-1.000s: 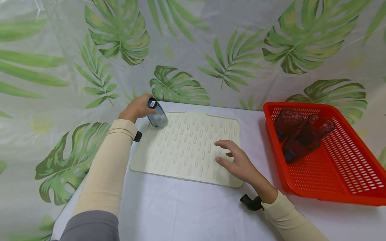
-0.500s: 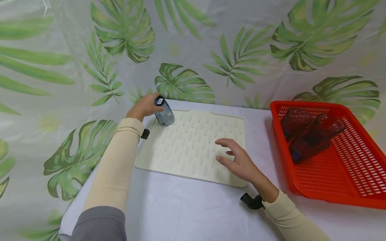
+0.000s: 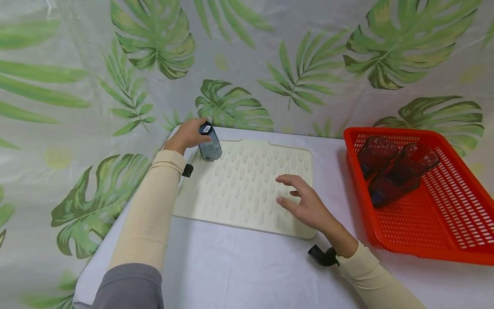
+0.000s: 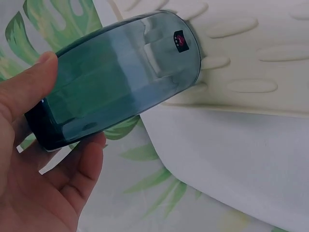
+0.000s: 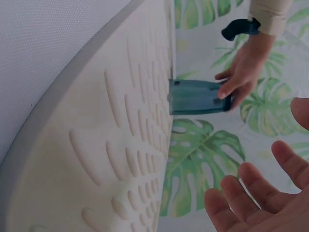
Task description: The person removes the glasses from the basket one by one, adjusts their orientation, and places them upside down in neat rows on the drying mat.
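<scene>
A blue-tinted drinking glass stands upside down on the far left corner of a cream drying mat with raised oval ridges. My left hand holds it from above by its thick dark base, thumb on one side and fingers on the other. In the left wrist view the rim end of the glass, with a small dark sticker, meets the mat's ridges. Over the right part of the mat hovers my right hand, holding nothing, fingers loosely bent and spread apart from the thumb.
A red plastic basket stands on the right, with glasses lying inside that look dark red through it. White cloth covers the table. Behind and to the left hangs a leaf-print sheet.
The head view has shifted slightly. My left hand stays on the glass at the mat's far left corner, and the right hand keeps its place.
</scene>
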`<state>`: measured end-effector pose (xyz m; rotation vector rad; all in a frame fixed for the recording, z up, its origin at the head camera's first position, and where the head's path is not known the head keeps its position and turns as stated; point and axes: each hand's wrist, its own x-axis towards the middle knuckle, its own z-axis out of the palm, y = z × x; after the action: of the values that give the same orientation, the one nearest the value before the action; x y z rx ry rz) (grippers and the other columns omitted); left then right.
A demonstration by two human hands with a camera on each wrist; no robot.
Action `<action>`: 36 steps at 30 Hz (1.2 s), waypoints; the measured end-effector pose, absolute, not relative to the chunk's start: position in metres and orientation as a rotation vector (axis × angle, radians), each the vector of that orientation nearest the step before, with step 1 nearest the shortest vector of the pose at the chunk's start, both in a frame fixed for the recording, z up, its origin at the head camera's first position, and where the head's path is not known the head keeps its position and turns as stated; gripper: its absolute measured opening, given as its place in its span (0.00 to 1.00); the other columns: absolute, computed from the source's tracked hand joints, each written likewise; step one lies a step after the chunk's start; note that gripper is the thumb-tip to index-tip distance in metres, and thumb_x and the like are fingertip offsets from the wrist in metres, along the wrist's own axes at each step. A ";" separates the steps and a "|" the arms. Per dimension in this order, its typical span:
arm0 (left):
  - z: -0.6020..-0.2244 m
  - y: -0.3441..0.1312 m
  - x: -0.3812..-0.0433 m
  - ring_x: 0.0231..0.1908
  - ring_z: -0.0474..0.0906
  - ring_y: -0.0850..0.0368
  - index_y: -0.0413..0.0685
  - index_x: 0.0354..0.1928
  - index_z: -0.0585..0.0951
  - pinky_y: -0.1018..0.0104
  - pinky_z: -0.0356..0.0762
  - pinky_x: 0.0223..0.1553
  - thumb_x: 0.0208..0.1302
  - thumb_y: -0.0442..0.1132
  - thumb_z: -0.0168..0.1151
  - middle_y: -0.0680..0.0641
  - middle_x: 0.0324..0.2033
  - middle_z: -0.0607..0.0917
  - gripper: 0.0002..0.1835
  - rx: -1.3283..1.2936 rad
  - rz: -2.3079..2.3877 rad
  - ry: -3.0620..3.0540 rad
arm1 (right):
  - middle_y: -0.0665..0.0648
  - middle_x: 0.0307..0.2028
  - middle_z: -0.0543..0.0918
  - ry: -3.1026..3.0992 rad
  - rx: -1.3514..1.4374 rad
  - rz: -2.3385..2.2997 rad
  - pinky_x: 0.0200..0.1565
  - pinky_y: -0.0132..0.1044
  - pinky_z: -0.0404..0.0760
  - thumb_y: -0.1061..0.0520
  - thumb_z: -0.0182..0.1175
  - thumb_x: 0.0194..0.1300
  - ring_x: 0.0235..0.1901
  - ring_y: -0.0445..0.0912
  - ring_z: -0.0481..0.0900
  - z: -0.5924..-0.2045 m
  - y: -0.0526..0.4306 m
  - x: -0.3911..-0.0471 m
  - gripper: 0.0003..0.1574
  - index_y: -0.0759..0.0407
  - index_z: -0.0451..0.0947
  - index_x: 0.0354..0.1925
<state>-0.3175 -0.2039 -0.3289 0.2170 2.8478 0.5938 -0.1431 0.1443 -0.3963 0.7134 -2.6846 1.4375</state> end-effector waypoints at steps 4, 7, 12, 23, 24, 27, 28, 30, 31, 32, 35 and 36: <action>-0.327 -0.204 -0.317 0.76 0.53 0.37 0.46 0.78 0.52 0.41 0.59 0.73 0.70 0.44 0.61 0.38 0.77 0.56 0.42 0.206 0.605 2.836 | 0.60 0.65 0.73 -2.680 0.710 1.435 0.58 0.59 0.78 0.60 0.63 0.66 0.64 0.58 0.72 -0.395 0.144 -0.143 0.30 0.58 0.70 0.65; -0.326 -0.205 -0.316 0.76 0.52 0.37 0.46 0.79 0.51 0.40 0.59 0.73 0.70 0.44 0.61 0.38 0.77 0.55 0.42 0.198 0.600 2.828 | 0.60 0.65 0.73 -2.685 0.706 1.430 0.58 0.59 0.78 0.59 0.63 0.66 0.64 0.58 0.72 -0.395 0.145 -0.144 0.30 0.58 0.70 0.65; -0.325 -0.205 -0.315 0.76 0.53 0.37 0.47 0.79 0.51 0.40 0.60 0.72 0.70 0.43 0.60 0.37 0.77 0.55 0.41 0.208 0.603 2.819 | 0.60 0.65 0.73 -2.695 0.692 1.419 0.58 0.58 0.78 0.60 0.63 0.66 0.64 0.58 0.72 -0.396 0.145 -0.144 0.30 0.57 0.69 0.65; -0.329 -0.208 -0.319 0.71 0.62 0.37 0.47 0.78 0.54 0.42 0.67 0.67 0.69 0.42 0.62 0.36 0.75 0.61 0.41 0.278 0.621 2.834 | 0.60 0.65 0.73 -2.696 0.685 1.415 0.58 0.58 0.79 0.60 0.63 0.66 0.64 0.58 0.72 -0.396 0.146 -0.145 0.30 0.57 0.70 0.64; -0.329 -0.209 -0.319 0.70 0.63 0.37 0.47 0.78 0.55 0.42 0.68 0.66 0.69 0.42 0.62 0.36 0.74 0.61 0.41 0.283 0.633 2.832 | 0.60 0.65 0.73 -2.695 0.684 1.415 0.58 0.59 0.79 0.60 0.63 0.66 0.63 0.59 0.72 -0.397 0.146 -0.145 0.29 0.58 0.70 0.64; -0.330 -0.209 -0.320 0.69 0.64 0.38 0.47 0.78 0.55 0.43 0.69 0.64 0.68 0.41 0.62 0.36 0.74 0.62 0.40 0.295 0.659 2.819 | 0.61 0.64 0.74 -2.690 0.684 1.420 0.58 0.59 0.79 0.61 0.63 0.65 0.63 0.59 0.72 -0.397 0.146 -0.145 0.29 0.58 0.70 0.64; -0.331 -0.209 -0.320 0.69 0.65 0.38 0.47 0.78 0.55 0.43 0.69 0.64 0.68 0.41 0.62 0.35 0.74 0.62 0.40 0.298 0.668 2.813 | 0.60 0.65 0.74 -2.690 0.683 1.425 0.58 0.59 0.78 0.60 0.63 0.66 0.64 0.59 0.72 -0.397 0.146 -0.145 0.30 0.58 0.70 0.64; -0.331 -0.209 -0.321 0.70 0.64 0.38 0.47 0.78 0.54 0.43 0.69 0.65 0.69 0.41 0.62 0.35 0.74 0.61 0.41 0.300 0.667 2.808 | 0.60 0.65 0.73 -2.692 0.685 1.433 0.58 0.59 0.78 0.60 0.63 0.66 0.64 0.58 0.72 -0.397 0.146 -0.145 0.30 0.58 0.70 0.64; -0.332 -0.209 -0.321 0.71 0.63 0.38 0.47 0.78 0.54 0.43 0.68 0.66 0.69 0.42 0.62 0.36 0.75 0.60 0.41 0.302 0.660 2.807 | 0.59 0.65 0.73 -2.694 0.684 1.432 0.58 0.58 0.78 0.60 0.63 0.66 0.64 0.58 0.72 -0.397 0.145 -0.145 0.30 0.58 0.70 0.64; -0.332 -0.209 -0.321 0.71 0.62 0.37 0.47 0.78 0.53 0.42 0.68 0.66 0.69 0.42 0.62 0.36 0.75 0.59 0.41 0.302 0.656 2.805 | 0.59 0.65 0.73 -2.694 0.684 1.433 0.58 0.58 0.78 0.60 0.63 0.66 0.64 0.57 0.72 -0.397 0.145 -0.144 0.30 0.58 0.70 0.64; -0.334 -0.210 -0.322 0.74 0.56 0.37 0.48 0.79 0.51 0.41 0.64 0.69 0.70 0.43 0.61 0.37 0.77 0.55 0.42 0.299 0.643 2.799 | 0.59 0.64 0.74 -2.693 0.678 1.434 0.58 0.58 0.78 0.60 0.63 0.66 0.64 0.57 0.72 -0.397 0.146 -0.145 0.29 0.58 0.70 0.64; -0.334 -0.210 -0.322 0.75 0.54 0.37 0.49 0.79 0.51 0.41 0.63 0.70 0.70 0.43 0.61 0.37 0.77 0.54 0.42 0.299 0.645 2.795 | 0.60 0.64 0.74 -2.691 0.676 1.433 0.58 0.58 0.78 0.60 0.63 0.66 0.64 0.58 0.72 -0.397 0.147 -0.145 0.29 0.58 0.70 0.64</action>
<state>-0.3223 -0.2097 -0.3343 0.2993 2.7945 0.6449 -0.1447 0.1466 -0.3966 0.6763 -2.6911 1.4334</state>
